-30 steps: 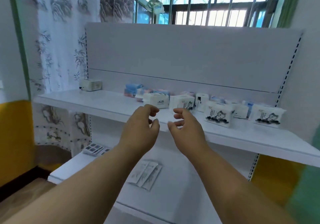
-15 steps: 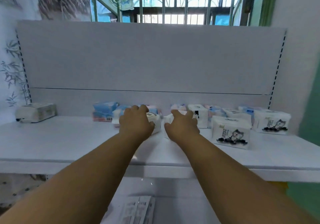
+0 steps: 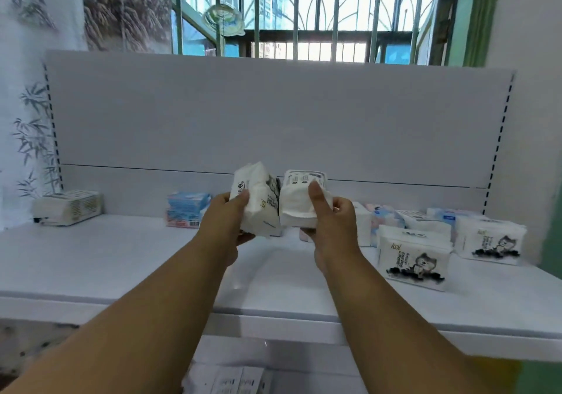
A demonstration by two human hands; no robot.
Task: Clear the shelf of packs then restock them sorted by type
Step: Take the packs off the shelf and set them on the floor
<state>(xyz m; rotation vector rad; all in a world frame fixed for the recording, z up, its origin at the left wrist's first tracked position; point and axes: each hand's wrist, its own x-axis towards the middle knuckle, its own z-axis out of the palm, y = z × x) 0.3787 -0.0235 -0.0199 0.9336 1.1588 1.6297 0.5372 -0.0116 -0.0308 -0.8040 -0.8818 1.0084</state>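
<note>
My left hand [image 3: 223, 221] grips a white tissue pack [image 3: 258, 199] with a cat print, lifted off the white shelf [image 3: 121, 259] and tilted. My right hand [image 3: 330, 221] holds a second white tissue pack [image 3: 299, 202], its printed back facing me. The two packs touch side by side above the shelf's middle. More cat-print white packs [image 3: 413, 259] [image 3: 491, 246] stand at the right, with pink and blue packs [image 3: 384, 221] behind them. A blue-and-red stack of packs [image 3: 187, 212] sits behind my left hand.
A white pack with dotted print [image 3: 68, 206] lies alone at the shelf's far left. A grey back panel [image 3: 273, 125] rises behind the shelf. Flat sachets [image 3: 234, 383] lie on the lower shelf below. A barred window is above.
Both hands reached forward onto the shelf, closed on two white packs and have lifted them up off the surface. My view came closer and squarer to the shelf.
</note>
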